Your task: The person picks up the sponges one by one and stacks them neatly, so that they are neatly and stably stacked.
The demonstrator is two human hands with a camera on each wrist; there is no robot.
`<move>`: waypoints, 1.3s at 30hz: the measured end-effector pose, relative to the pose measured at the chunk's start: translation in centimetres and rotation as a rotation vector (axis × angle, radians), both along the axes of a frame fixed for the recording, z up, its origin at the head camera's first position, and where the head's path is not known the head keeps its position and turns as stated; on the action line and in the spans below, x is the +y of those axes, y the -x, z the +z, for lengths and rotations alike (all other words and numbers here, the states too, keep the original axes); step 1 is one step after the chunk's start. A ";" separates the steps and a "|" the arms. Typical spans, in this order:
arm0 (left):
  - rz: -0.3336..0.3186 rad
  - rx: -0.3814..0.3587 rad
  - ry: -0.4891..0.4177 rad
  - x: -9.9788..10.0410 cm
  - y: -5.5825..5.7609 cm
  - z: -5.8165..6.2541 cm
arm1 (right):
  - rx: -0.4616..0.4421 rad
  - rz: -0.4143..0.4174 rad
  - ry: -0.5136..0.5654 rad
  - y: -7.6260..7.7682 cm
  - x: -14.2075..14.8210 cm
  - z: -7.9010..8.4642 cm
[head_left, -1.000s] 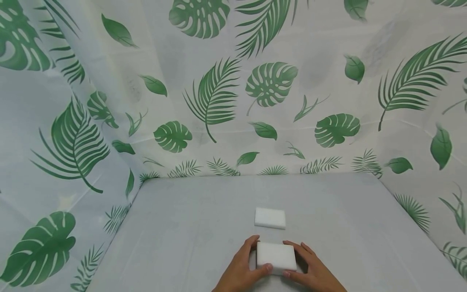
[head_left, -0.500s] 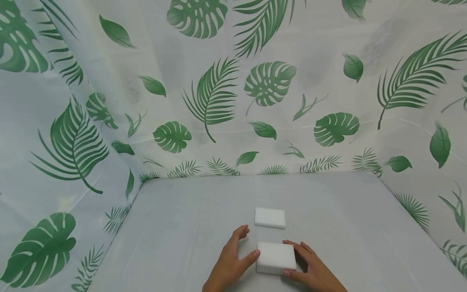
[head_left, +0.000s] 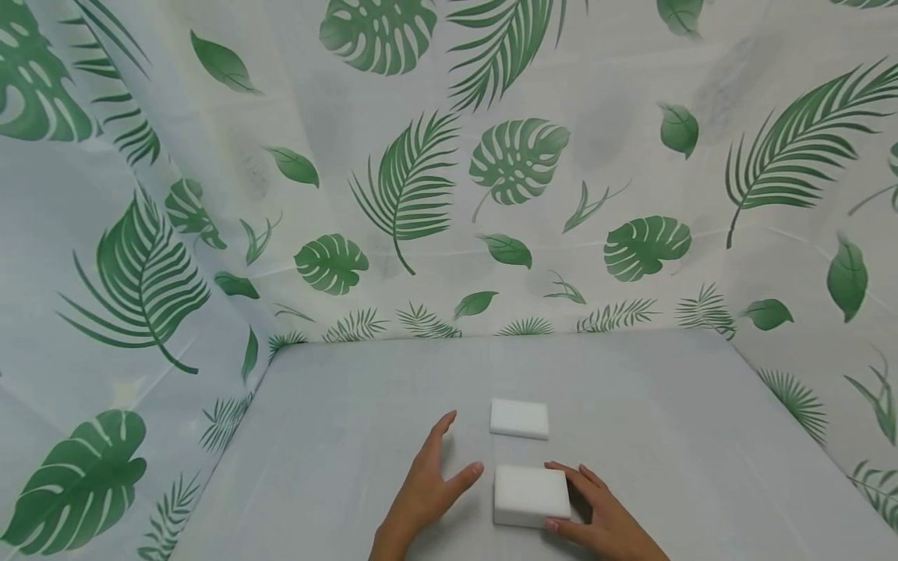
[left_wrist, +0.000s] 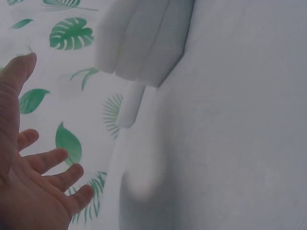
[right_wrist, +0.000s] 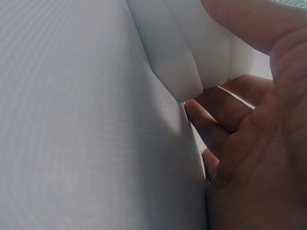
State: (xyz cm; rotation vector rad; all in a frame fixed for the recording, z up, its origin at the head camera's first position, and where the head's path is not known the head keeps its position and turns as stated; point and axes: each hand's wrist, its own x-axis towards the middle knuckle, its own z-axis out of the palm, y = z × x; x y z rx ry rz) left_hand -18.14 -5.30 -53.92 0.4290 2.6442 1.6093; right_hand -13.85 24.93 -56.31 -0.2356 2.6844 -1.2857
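A stack of white sponges point(head_left: 531, 492) lies near the front middle of the table; the left wrist view shows three layers in the stack point(left_wrist: 144, 38), one flat on another. My right hand point(head_left: 605, 514) grips its right side, thumb at the front face and fingers round the back corner. In the right wrist view the fingers of my right hand point(right_wrist: 249, 134) curl along the layered edges point(right_wrist: 192, 48). Left of the stack, apart from it, my left hand point(head_left: 426, 485) is spread with nothing in it. Behind the stack lies a single flat white sponge point(head_left: 519, 418).
The table point(head_left: 337, 436) has a pale grey-white cover. Hanging cloth with green leaf prints point(head_left: 519, 257) encloses it at the back, left and right.
My left hand has let go of the stack and moved away to the left, its fingers spreading. The right hand and both white pieces have stayed in place.
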 end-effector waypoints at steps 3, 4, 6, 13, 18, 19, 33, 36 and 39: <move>0.003 -0.004 0.004 -0.3 0.4 0.1 | 0.010 0.009 0.005 0.1 0.0 0.0; 0.002 -0.004 0.003 -0.4 0.6 0.1 | 0.013 0.010 0.006 0.1 0.1 0.0; 0.000 -0.009 -0.001 -0.6 0.8 0.2 | 0.021 0.014 0.010 0.1 0.1 0.0; 0.009 -0.026 -0.006 -1.4 1.9 0.3 | 0.025 0.019 0.016 0.0 0.3 -0.3; 0.018 -0.033 0.016 -1.7 2.9 0.1 | 0.015 0.009 0.028 0.0 0.3 -0.3; 0.019 -0.035 0.020 -1.8 3.1 0.1 | 0.019 0.009 0.030 0.0 0.3 -0.3; 0.009 -0.058 0.032 -2.2 5.3 0.5 | -0.008 0.014 0.033 0.0 0.3 -0.2; -0.007 -0.060 0.036 -2.0 5.8 0.4 | -0.006 0.010 0.030 0.0 0.3 -0.2; -0.025 -0.051 0.044 -1.9 6.3 0.2 | 0.000 0.010 0.027 0.2 0.2 -0.3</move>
